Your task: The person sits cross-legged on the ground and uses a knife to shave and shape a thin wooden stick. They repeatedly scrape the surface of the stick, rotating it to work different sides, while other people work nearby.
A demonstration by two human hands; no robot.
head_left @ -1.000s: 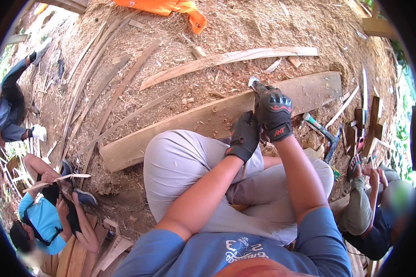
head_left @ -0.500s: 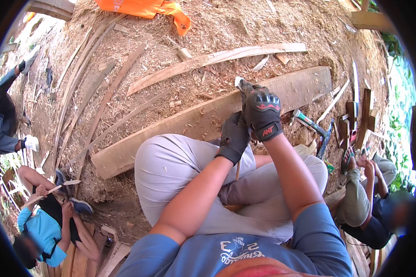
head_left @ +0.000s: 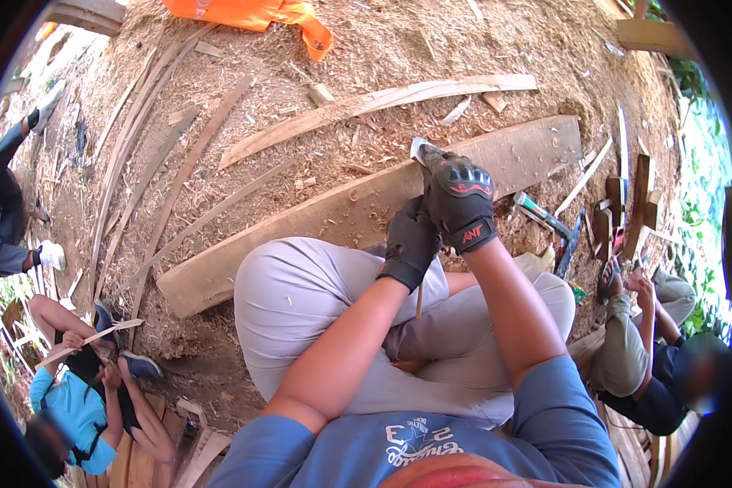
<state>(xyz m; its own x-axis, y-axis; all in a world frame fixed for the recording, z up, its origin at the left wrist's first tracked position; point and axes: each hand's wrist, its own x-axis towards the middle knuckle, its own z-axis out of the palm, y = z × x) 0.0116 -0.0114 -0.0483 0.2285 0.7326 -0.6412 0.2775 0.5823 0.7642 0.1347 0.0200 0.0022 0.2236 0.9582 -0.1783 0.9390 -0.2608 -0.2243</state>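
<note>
Both my hands wear black gloves and meet above a long wooden plank (head_left: 301, 236) that lies slantwise in front of my crossed legs. My right hand (head_left: 461, 191), farther forward, is closed; a small whitish piece (head_left: 419, 149) sticks out past its fingers, its kind unclear. My left hand (head_left: 411, 242) is closed just below and left of it, touching it. A thin wooden stick (head_left: 419, 302) comes out under the left hand toward my lap. How the fingers grip is mostly hidden by the gloves. Wood shavings are scattered over the plank.
A hammer (head_left: 537, 210) and a blue-handled tool (head_left: 572, 244) lie right of my knee. A curved wood strip (head_left: 374, 102) lies beyond the plank, an orange bag (head_left: 244, 12) farther off. Co-workers sit at left (head_left: 81, 407) and right (head_left: 638, 366), another at far left (head_left: 8, 211).
My hands stay almost in place, joined over the plank. The co-worker at lower left has shifted the pale wood strip and a hand slightly. The whole view has moved a little.
</note>
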